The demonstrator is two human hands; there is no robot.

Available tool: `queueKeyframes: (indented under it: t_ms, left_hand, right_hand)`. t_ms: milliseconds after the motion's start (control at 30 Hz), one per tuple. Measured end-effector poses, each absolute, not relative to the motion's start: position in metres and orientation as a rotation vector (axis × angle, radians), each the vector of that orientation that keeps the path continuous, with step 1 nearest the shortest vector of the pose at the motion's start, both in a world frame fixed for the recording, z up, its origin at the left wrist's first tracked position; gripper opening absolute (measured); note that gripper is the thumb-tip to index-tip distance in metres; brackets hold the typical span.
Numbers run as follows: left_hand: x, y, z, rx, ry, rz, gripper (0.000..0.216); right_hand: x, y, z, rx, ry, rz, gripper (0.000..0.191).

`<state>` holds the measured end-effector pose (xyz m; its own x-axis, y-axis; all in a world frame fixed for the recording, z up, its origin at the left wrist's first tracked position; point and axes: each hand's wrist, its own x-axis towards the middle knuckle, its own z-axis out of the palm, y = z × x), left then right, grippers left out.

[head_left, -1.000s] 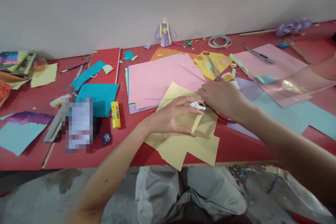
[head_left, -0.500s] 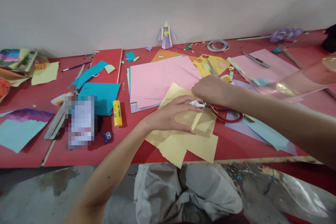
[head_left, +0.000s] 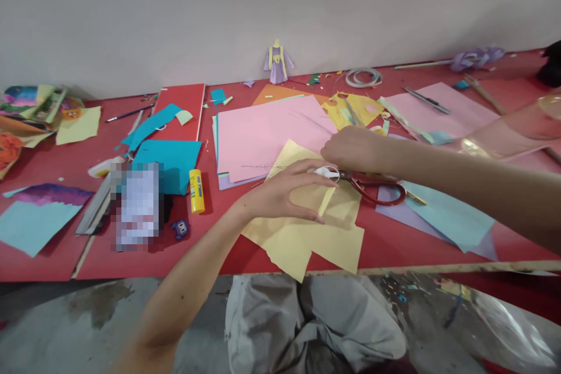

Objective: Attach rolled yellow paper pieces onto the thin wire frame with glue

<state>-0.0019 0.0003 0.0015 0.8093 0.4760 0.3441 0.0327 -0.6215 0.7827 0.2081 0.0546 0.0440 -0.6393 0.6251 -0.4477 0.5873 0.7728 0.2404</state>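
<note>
My left hand (head_left: 291, 191) rests over pale yellow paper (head_left: 289, 245), its fingers and thumb spread apart. Between those fingertips is a narrow yellow paper strip (head_left: 326, 201); whether they touch it I cannot tell. A small white pointed piece (head_left: 326, 173) shows beside the left fingers. My right hand (head_left: 350, 149) is closed just beyond it, knuckles up, and whatever it grips is hidden. Red-handled scissors (head_left: 381, 194) lie below the right wrist, their blades out of sight. Pink sheets (head_left: 267, 134) are stacked behind the left hand.
A yellow glue stick (head_left: 197, 191) stands left of the hands, near blue paper (head_left: 169, 158) and a blurred-out object (head_left: 139, 204). A paper doll figure (head_left: 277, 63) leans on the wall. A coil of clear tubing (head_left: 363, 77) and a craft knife (head_left: 427, 100) lie farther back.
The view has shifted very slightly. Both hands keep nearly the same place and pose, with the right forearm slightly higher in the picture.
</note>
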Motion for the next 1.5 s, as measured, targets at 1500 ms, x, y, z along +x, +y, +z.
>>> queueKeyframes:
  t_ms: [1500]
  left_hand:
    - [-0.002, -0.001, 0.002, 2.268, 0.527, 0.726, 0.053]
  right_hand:
    - [0.227, 0.017, 0.010, 2.112, 2.888, -1.730, 0.005]
